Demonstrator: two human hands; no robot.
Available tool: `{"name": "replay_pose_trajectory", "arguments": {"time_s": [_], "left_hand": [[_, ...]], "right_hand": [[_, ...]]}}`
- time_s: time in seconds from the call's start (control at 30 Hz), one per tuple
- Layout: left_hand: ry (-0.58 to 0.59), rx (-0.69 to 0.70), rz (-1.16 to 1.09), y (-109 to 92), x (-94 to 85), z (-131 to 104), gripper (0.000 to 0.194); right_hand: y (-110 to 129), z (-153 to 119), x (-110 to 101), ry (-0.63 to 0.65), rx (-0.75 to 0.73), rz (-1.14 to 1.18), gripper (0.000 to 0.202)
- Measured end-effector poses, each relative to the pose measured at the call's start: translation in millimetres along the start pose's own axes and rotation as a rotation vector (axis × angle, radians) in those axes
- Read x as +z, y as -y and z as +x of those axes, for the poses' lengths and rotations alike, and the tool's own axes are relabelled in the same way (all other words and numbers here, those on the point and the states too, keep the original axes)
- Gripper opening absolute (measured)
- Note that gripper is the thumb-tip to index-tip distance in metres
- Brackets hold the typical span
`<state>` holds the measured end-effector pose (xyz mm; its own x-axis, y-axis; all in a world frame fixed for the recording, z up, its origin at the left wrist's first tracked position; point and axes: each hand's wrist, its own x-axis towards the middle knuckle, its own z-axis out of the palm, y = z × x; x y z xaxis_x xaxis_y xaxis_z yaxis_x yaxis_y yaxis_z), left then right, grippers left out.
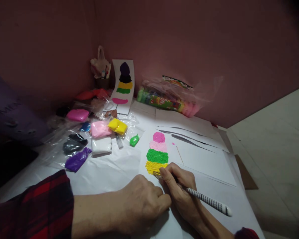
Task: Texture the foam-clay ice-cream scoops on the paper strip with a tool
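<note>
My right hand grips a fork with a white handle in a dark zigzag pattern. Its tines touch the bottom edge of a yellow clay band. That band lies on a white sheet, below a green clay band, a light pink one and a darker pink round piece. Fine grooves run across the clay. My left hand rests closed on the paper just left of my right hand, with no object showing in it; its fingertips are hidden.
Bagged clay lies at left: purple, white, pink, yellow and green. A card with coloured bands leans on the wall beside a clay package. A thin stick lies on paper at right.
</note>
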<state>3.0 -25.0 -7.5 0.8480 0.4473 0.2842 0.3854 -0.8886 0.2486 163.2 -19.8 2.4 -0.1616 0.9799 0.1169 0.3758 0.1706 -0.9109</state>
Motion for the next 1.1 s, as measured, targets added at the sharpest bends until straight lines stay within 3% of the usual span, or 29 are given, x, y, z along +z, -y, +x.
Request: {"name": "replay_pose_trajectory", "arguments": {"time_s": [1.1], "left_hand": [[-0.022, 0.003, -0.007, 0.6, 0.7, -0.5, 0.017]], "right_hand": [[0.4, 1.1, -0.3, 0.004, 0.001, -0.029, 0.043]]}}
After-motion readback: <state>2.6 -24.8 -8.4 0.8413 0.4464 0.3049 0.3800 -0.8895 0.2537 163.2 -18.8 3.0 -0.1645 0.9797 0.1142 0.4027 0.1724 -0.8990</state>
